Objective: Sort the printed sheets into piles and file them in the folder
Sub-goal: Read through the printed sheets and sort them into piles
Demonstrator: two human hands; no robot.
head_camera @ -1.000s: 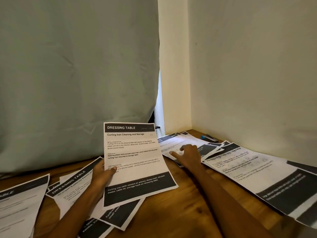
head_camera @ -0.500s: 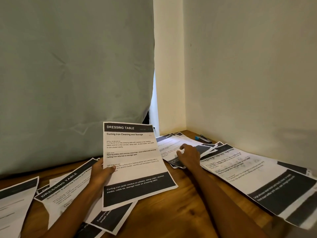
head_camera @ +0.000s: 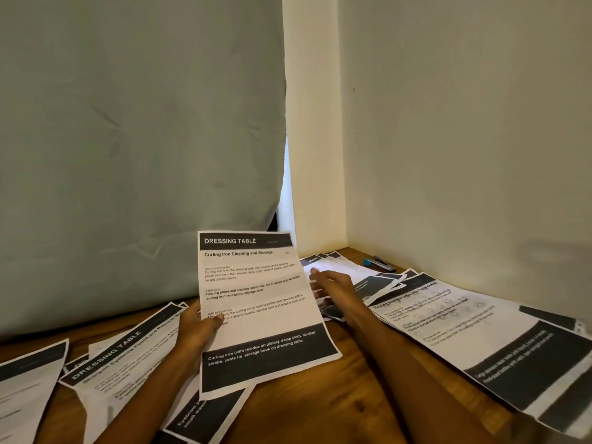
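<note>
Head view: the left hand (head_camera: 197, 328) pinches the "Curling Iron Cleaning and Storage" sheet (head_camera: 256, 302) at its left edge, thumb on the printed face, holding it raised and nearly upright at centre frame — its long axis runs bottom to top, black footer low, "DRESSING TABLE" header high. The right hand (head_camera: 333, 283) lies just right of that sheet's right edge, fingers loosely extended and gripping nothing, over the fanned pile (head_camera: 358, 277) right of centre. The right hand is clearly the nearer one to that pile; the held sheet would have to travel rightward to join it.

Another "DRESSING TABLE" pile (head_camera: 128, 357) lies at lower left, beneath the left forearm, and a larger spread of sheets (head_camera: 480, 341) fills the lower right. Bare wooden tabletop (head_camera: 336, 398) shows between the forearms — the only open room. A blue stapler (head_camera: 378, 263) sits by the wall corner. No folder is visible.
</note>
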